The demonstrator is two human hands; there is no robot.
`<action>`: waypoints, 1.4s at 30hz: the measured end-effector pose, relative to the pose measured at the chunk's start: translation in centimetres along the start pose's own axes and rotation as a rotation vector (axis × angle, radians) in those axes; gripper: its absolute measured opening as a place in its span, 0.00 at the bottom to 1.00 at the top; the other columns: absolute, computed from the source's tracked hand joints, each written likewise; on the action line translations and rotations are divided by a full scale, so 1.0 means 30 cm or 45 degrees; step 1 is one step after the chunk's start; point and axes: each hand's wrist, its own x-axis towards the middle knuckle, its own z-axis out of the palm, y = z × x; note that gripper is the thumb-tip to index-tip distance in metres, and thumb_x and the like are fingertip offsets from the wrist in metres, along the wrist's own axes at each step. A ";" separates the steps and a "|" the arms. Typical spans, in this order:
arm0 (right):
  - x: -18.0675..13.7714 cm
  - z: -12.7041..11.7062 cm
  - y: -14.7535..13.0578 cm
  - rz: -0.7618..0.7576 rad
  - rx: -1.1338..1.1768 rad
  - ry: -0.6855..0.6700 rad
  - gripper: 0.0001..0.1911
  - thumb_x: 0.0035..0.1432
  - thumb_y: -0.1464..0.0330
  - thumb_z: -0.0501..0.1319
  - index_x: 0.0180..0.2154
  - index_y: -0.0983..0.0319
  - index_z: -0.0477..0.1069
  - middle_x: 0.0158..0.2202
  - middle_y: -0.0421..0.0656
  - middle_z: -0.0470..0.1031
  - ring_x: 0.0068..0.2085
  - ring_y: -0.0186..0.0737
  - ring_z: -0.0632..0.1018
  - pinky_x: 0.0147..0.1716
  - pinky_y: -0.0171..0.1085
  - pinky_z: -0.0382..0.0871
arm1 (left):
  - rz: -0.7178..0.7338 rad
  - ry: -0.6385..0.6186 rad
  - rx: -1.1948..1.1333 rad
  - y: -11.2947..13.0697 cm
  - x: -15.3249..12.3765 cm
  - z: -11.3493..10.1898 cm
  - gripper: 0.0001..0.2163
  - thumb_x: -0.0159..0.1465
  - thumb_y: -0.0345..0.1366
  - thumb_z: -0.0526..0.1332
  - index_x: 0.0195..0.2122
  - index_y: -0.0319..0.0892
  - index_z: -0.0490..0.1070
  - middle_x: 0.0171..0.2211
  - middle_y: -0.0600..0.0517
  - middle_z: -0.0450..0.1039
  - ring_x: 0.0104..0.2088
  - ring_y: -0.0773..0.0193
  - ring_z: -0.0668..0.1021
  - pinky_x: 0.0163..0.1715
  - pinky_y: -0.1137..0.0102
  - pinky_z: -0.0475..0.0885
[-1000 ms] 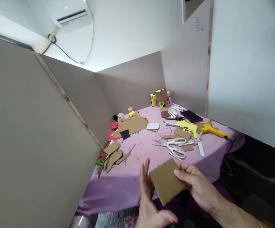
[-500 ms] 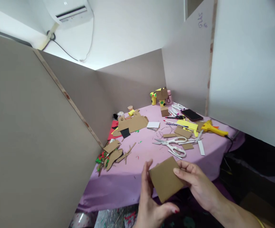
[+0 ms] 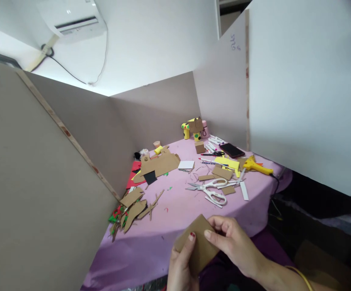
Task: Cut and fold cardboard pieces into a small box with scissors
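Both my hands hold a brown cardboard square (image 3: 200, 248) just in front of the near edge of the purple-covered table (image 3: 175, 226). My left hand (image 3: 181, 266) grips its lower left side, thumb pressed on the front face. My right hand (image 3: 233, 246) pinches its upper right corner with thumb and fingers. The card is tilted, one corner pointing up.
White-handled scissors (image 3: 210, 190) lie mid-table among cardboard strips. A yellow glue gun (image 3: 256, 166) and a dark phone (image 3: 231, 150) lie at the right. Cardboard offcuts (image 3: 133, 204) pile up at the left. A cardboard and yellow model (image 3: 193, 128) stands at the back. Grey partition boards (image 3: 42, 194) wall three sides.
The view has shifted, so the table sits further left. My left thumb has come round onto the card's front, and both hands with the card are lower in the picture.
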 end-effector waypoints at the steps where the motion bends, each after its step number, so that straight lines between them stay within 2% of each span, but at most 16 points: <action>1: 0.006 0.000 0.009 0.006 -0.005 0.009 0.06 0.52 0.69 0.61 0.26 0.64 0.72 0.22 0.37 0.70 0.26 0.35 0.69 0.27 0.32 0.63 | -0.046 -0.003 -0.013 -0.001 0.007 -0.004 0.22 0.41 0.34 0.71 0.38 0.35 0.73 0.32 0.44 0.79 0.37 0.49 0.80 0.37 0.62 0.74; 4: 0.023 0.001 0.028 0.017 -0.017 0.029 0.06 0.52 0.69 0.60 0.25 0.64 0.71 0.21 0.36 0.69 0.24 0.33 0.68 0.25 0.31 0.62 | -0.218 -0.040 -0.062 -0.005 0.030 -0.017 0.24 0.46 0.35 0.69 0.45 0.36 0.70 0.34 0.43 0.79 0.38 0.49 0.79 0.37 0.61 0.75; 7: 0.031 0.001 0.035 0.025 -0.045 0.035 0.07 0.52 0.68 0.60 0.26 0.64 0.71 0.21 0.36 0.70 0.23 0.33 0.68 0.24 0.31 0.62 | -0.333 -0.064 -0.065 -0.014 0.044 -0.027 0.23 0.49 0.37 0.68 0.45 0.36 0.69 0.35 0.42 0.79 0.38 0.48 0.79 0.37 0.60 0.75; 9: 0.031 0.002 0.038 0.028 -0.084 0.026 0.08 0.53 0.66 0.60 0.26 0.64 0.70 0.21 0.37 0.71 0.23 0.33 0.69 0.24 0.31 0.62 | -0.290 -0.036 -0.043 -0.020 0.047 -0.030 0.22 0.48 0.36 0.68 0.44 0.37 0.69 0.35 0.43 0.79 0.38 0.48 0.80 0.37 0.60 0.75; 14: 0.047 -0.017 0.038 -0.009 -0.328 -0.061 0.11 0.57 0.62 0.57 0.28 0.63 0.70 0.24 0.38 0.74 0.27 0.36 0.73 0.26 0.31 0.65 | -0.040 0.043 -0.003 -0.028 0.043 -0.020 0.18 0.45 0.34 0.70 0.37 0.36 0.70 0.30 0.45 0.79 0.36 0.50 0.80 0.35 0.63 0.76; 17: 0.108 -0.078 0.021 -0.042 -0.618 -0.166 0.16 0.58 0.59 0.56 0.26 0.63 0.71 0.21 0.38 0.74 0.25 0.36 0.74 0.24 0.32 0.65 | -0.026 0.086 0.011 -0.016 0.044 -0.015 0.17 0.47 0.33 0.69 0.37 0.37 0.69 0.28 0.47 0.79 0.35 0.52 0.81 0.34 0.65 0.76; 19: 0.175 -0.147 0.007 -0.073 -0.859 -0.151 0.20 0.62 0.59 0.51 0.27 0.62 0.73 0.22 0.40 0.75 0.26 0.37 0.75 0.26 0.34 0.67 | -0.072 0.130 -0.003 0.000 0.046 -0.016 0.16 0.49 0.32 0.68 0.39 0.39 0.67 0.29 0.48 0.80 0.34 0.55 0.81 0.33 0.67 0.76; 21: 0.249 -0.225 0.001 -0.112 -1.130 -0.061 0.14 0.62 0.62 0.53 0.34 0.63 0.73 0.34 0.45 0.77 0.37 0.42 0.76 0.37 0.40 0.68 | -0.092 0.163 -0.030 0.018 0.047 -0.020 0.16 0.51 0.30 0.67 0.40 0.40 0.66 0.30 0.50 0.80 0.33 0.56 0.81 0.33 0.68 0.77; 22: 0.283 -0.262 0.005 -0.118 -1.257 -0.029 0.11 0.61 0.63 0.56 0.40 0.63 0.71 0.42 0.46 0.75 0.42 0.43 0.74 0.42 0.44 0.67 | -0.084 0.174 -0.041 0.027 0.047 -0.023 0.16 0.51 0.30 0.67 0.40 0.40 0.65 0.30 0.50 0.80 0.33 0.57 0.81 0.32 0.69 0.77; 23: 0.313 -0.294 0.013 -0.116 -1.378 -0.015 0.12 0.60 0.65 0.58 0.45 0.62 0.68 0.48 0.45 0.71 0.46 0.44 0.73 0.44 0.48 0.67 | -0.069 0.183 -0.048 0.035 0.047 -0.025 0.16 0.52 0.29 0.66 0.40 0.40 0.65 0.29 0.50 0.79 0.33 0.57 0.81 0.32 0.69 0.77; 26: 0.367 -0.353 0.059 -0.096 -1.648 -0.044 0.14 0.60 0.66 0.58 0.48 0.62 0.66 0.50 0.45 0.69 0.46 0.44 0.73 0.44 0.49 0.69 | -0.040 0.198 -0.066 0.049 0.045 -0.030 0.14 0.53 0.29 0.65 0.40 0.40 0.65 0.28 0.50 0.79 0.34 0.56 0.81 0.31 0.69 0.77; 29: 0.382 -0.367 0.109 -0.095 -1.783 -0.083 0.14 0.60 0.66 0.58 0.48 0.62 0.66 0.50 0.46 0.70 0.46 0.44 0.74 0.43 0.48 0.70 | -0.030 0.190 -0.109 0.051 0.040 -0.031 0.14 0.54 0.29 0.64 0.40 0.40 0.64 0.28 0.51 0.79 0.34 0.57 0.81 0.32 0.70 0.77; 33: 0.397 -0.377 0.132 -0.102 -1.761 -0.106 0.14 0.60 0.67 0.58 0.48 0.62 0.66 0.50 0.46 0.70 0.45 0.44 0.74 0.43 0.48 0.70 | -0.022 0.155 -0.151 0.051 0.034 -0.029 0.13 0.54 0.29 0.65 0.40 0.39 0.66 0.30 0.50 0.79 0.34 0.57 0.81 0.31 0.71 0.77; 37: 0.398 -0.405 0.104 -0.127 -1.520 -0.095 0.13 0.60 0.66 0.58 0.47 0.62 0.67 0.49 0.46 0.70 0.46 0.45 0.73 0.45 0.49 0.68 | -0.036 0.163 -0.157 0.060 0.026 -0.031 0.13 0.54 0.28 0.64 0.40 0.38 0.66 0.29 0.48 0.79 0.33 0.56 0.81 0.25 0.72 0.76; 40: 0.334 -0.401 0.076 -0.136 -1.223 -0.046 0.16 0.61 0.64 0.54 0.50 0.61 0.65 0.45 0.49 0.72 0.46 0.48 0.73 0.45 0.48 0.67 | -0.044 0.165 -0.163 0.072 0.015 -0.031 0.12 0.55 0.28 0.63 0.40 0.38 0.66 0.29 0.48 0.79 0.30 0.59 0.81 0.23 0.74 0.76; 42: 0.249 -0.369 0.066 -0.106 -1.011 -0.029 0.20 0.64 0.62 0.46 0.56 0.61 0.59 0.39 0.47 0.73 0.39 0.45 0.76 0.38 0.44 0.71 | -0.041 0.167 -0.172 0.077 0.007 -0.027 0.11 0.55 0.28 0.63 0.40 0.38 0.66 0.29 0.48 0.79 0.29 0.59 0.81 0.26 0.72 0.76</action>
